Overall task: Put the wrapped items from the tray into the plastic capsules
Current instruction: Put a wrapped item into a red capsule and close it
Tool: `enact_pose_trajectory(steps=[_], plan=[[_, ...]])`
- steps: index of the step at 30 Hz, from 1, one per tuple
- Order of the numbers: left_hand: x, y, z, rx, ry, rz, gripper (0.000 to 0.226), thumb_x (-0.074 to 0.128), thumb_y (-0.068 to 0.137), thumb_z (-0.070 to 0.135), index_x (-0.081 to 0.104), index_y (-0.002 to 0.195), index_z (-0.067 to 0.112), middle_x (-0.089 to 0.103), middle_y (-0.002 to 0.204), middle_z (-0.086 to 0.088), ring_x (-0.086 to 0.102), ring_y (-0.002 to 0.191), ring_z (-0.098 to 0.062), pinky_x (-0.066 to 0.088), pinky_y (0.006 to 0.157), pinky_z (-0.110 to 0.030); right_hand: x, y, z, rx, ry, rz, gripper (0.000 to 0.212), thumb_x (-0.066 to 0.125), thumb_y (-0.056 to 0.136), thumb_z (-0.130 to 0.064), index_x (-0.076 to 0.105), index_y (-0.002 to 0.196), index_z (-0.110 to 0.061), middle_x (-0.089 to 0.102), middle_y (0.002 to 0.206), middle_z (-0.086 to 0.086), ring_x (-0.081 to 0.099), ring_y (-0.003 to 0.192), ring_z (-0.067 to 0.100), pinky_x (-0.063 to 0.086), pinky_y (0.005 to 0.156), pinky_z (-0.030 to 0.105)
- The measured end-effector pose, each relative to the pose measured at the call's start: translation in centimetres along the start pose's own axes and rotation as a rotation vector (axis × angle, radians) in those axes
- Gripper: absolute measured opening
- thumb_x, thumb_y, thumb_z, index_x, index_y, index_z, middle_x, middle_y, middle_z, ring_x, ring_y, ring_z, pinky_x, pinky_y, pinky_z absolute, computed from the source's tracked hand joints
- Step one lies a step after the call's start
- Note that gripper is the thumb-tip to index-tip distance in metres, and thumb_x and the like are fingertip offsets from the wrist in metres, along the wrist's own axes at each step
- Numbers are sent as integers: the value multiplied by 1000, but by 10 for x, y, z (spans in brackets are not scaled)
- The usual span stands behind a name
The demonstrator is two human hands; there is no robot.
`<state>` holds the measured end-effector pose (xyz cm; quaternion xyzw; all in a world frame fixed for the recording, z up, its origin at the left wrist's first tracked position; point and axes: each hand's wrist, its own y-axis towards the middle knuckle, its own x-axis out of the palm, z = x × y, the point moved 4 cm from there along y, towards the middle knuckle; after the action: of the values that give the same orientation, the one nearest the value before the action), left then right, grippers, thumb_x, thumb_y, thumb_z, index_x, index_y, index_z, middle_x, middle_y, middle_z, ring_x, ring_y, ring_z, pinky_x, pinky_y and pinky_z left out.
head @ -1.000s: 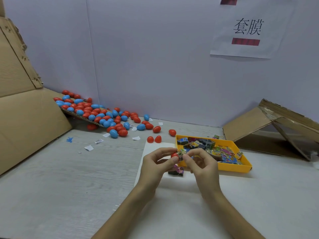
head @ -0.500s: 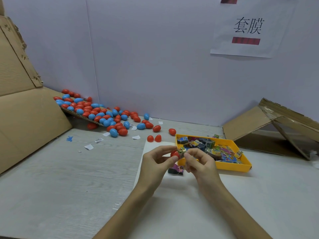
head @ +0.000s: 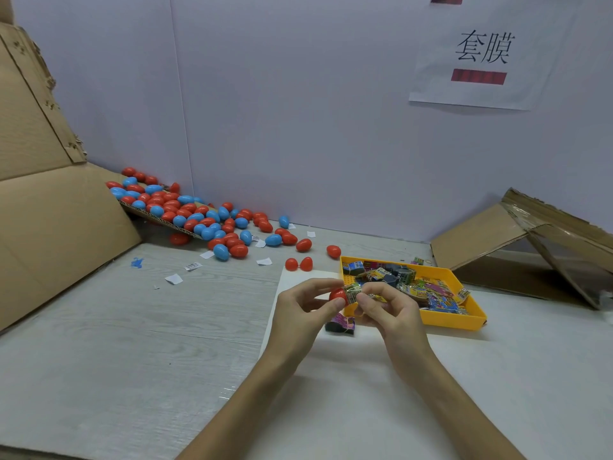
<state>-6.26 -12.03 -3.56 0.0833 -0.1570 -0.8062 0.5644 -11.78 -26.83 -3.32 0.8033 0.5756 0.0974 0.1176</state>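
Two hands hold a wrapped item and a red capsule together
The left hand (head: 298,307) pinches the red capsule (head: 337,294); the right hand (head: 391,310) pinches the wrapped item (head: 352,291) right against it; both are just in front of the yellow tray (head: 447,322)

My left hand (head: 300,312) pinches a red capsule (head: 337,294); my right hand (head: 389,308) presses a wrapped item (head: 352,291) against it, just beside the yellow tray (head: 447,320).
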Motion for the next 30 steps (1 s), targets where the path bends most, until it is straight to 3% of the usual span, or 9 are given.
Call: enact_pose_trajectory(steps=[2,10,19,25,28,30], plan=[[0,1,0,6,21,-2,28,75,86,18,70,97,44,71,93,30,69,94,0,55,69,-13,0,-1,0,1,-20,-14,8,66,88,-13,68,94,-8,69,68,2,65,67,14,55,70,29],[1,0,0,23,77,-2,26,76,86,22,68,93,46,69,91,35,67,92,2,54,68,-12,1,0,0,-16,-43,-29,7,61,92,-6,68,93,-7,60,66,-8,53,59,11,47,60,25],[1,-2,3,40,104,-5,25,77,84,23,69,95,44,72,91,26,70,90,-4,55,71,-14,1,1,1,26,-8,-48,10,59,93,-7,69,94,-5,56,81,4,50,66,20,45,64,30],[1,-4,5,49,119,11,25,79,83,20,70,93,41,72,90,23,70,86,-6,54,68,-13,1,0,1,2,-38,-49,8,62,92,-8,69,94,-6,60,77,-1,54,61,11,46,60,23],[2,-5,5,26,68,-1,18,79,82,17,73,91,32,75,89,15,73,80,-11,56,67,-17,0,-1,1,-14,-54,-45,7,67,88,-11,68,94,-10,65,64,-1,58,60,9,47,59,20],[1,-5,2,-29,22,-3,12,79,83,16,74,90,24,76,88,9,74,78,-15,58,68,-21,2,-2,0,-33,-67,-42,10,70,86,-9,67,94,-13,69,67,-1,64,63,9,48,58,17]])
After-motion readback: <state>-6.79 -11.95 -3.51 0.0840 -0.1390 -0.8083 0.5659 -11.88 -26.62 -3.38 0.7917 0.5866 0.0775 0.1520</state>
